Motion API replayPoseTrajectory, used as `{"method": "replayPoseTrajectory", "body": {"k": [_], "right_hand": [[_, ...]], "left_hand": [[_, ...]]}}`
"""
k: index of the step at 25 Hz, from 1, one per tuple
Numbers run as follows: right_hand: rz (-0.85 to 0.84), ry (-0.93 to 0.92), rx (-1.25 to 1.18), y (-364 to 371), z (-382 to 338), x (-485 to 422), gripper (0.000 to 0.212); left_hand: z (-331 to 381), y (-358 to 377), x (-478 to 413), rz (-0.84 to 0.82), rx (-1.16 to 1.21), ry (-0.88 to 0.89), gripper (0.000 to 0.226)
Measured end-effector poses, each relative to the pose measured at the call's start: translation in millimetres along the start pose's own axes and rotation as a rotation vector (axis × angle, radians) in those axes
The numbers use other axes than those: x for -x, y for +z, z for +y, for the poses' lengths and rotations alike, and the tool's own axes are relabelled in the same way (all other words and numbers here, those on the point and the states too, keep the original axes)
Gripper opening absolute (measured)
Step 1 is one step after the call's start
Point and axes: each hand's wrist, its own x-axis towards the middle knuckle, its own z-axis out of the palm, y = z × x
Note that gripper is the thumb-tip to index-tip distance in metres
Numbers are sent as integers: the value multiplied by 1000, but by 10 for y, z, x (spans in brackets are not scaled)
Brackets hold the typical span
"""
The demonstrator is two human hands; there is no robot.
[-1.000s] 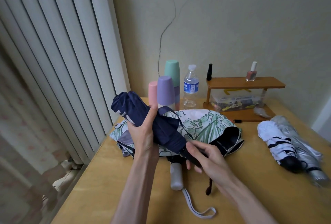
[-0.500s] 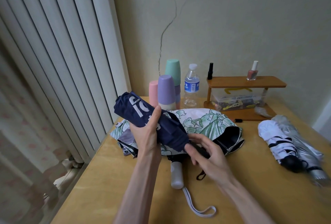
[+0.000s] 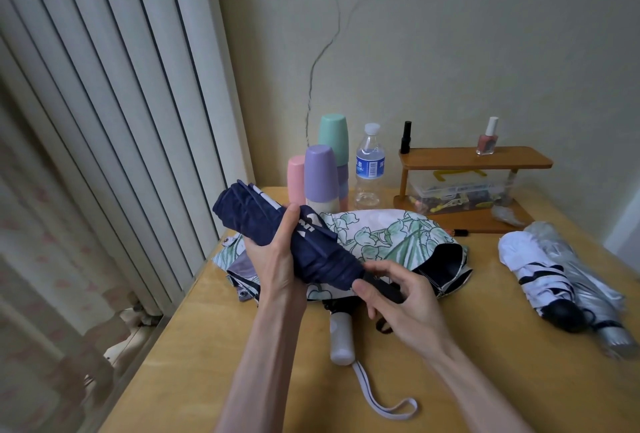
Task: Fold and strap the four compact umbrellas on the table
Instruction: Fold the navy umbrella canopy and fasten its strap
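The left hand [image 3: 273, 259] was curled around the middle of the navy umbrella [image 3: 322, 256], held above the table [image 3: 207, 346] with its top toward 10 o'clock, and the right hand [image 3: 405, 308] pinched its black handle [image 3: 384, 289] at the 4 o'clock end. The white letters [image 3: 306, 225] on the navy cloth and the blue label of the bottle [image 3: 370, 166] were not readable. The wooden table stood against a cracked pale wall [image 3: 450, 52] at 12 o'clock.

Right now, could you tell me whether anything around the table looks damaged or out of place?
A long crack runs down the wall above the pastel cups. On the table, the leaf-print umbrella lies loose and unfolded, its canopy sprawled behind the navy umbrella being held.
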Motion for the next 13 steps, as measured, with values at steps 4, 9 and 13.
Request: {"method": "replayPoseTrajectory", "body": {"k": [4, 9, 13], "right_hand": [[-78, 122, -113, 21, -28, 10, 40], [-65, 83, -64, 21, -9, 28, 32], [-34, 104, -87, 29, 1, 8, 26]], "left_hand": [[-1, -37, -30, -11, 29, -30, 53], [-24, -60, -59, 10, 42, -7, 64], [-19, -50, -39, -30, 40, 21, 52]]}}
